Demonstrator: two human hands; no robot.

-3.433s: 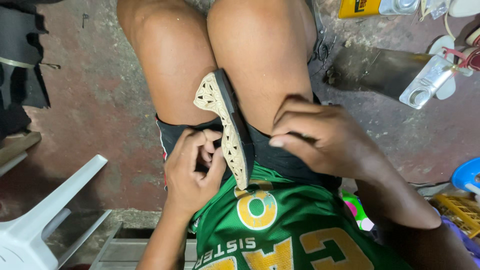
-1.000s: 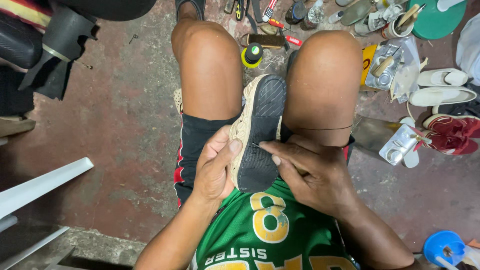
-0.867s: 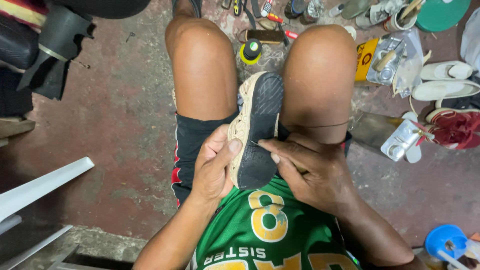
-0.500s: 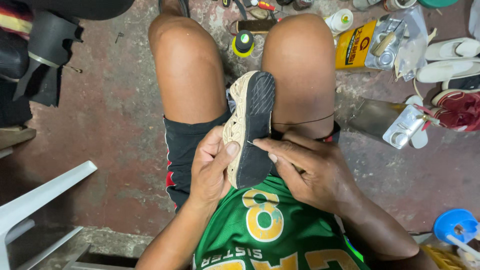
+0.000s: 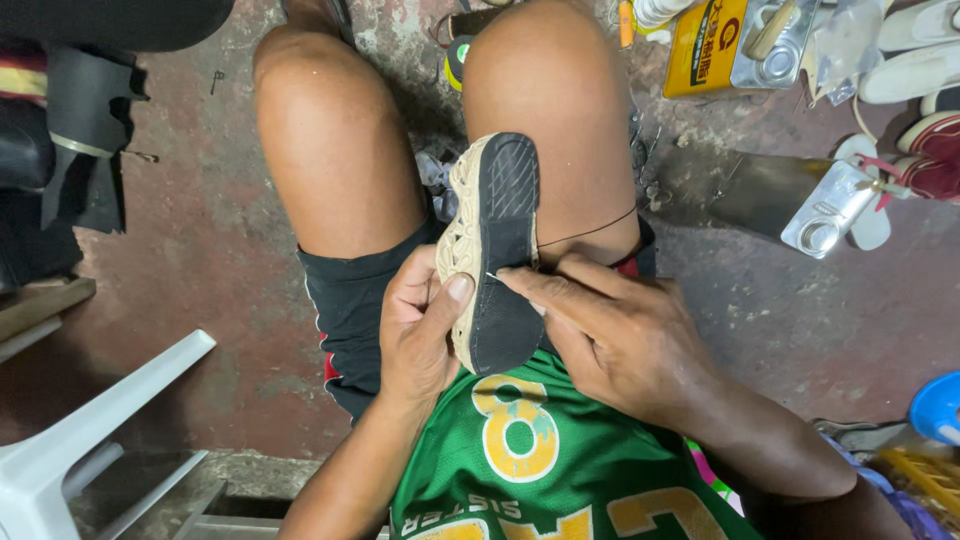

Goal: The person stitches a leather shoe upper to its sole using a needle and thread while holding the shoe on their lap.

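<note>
A shoe (image 5: 495, 245) with a black ribbed sole and a cream woven edge stands sole-up between my bare knees, toe pointing away. My left hand (image 5: 420, 325) grips its cream side, thumb pressed on the sole's edge. My right hand (image 5: 610, 335) rests on the black sole and pinches a thin needle (image 5: 492, 276) at the seam. A dark thread (image 5: 590, 232) runs from under that hand across my right thigh.
A yellow tin can (image 5: 705, 48) and a silver metal can (image 5: 830, 208) lie on the stained concrete floor at the upper right, with white and red shoes (image 5: 915, 75) beyond. White plastic chair (image 5: 80, 440) at lower left; black leather pieces (image 5: 85, 150) at left; blue tub (image 5: 940, 405) at right.
The view has tipped down and closer, so the clutter above my knees slid out of frame. Both hands keep hold of the shoe; the needle stays at the sole's edge.
</note>
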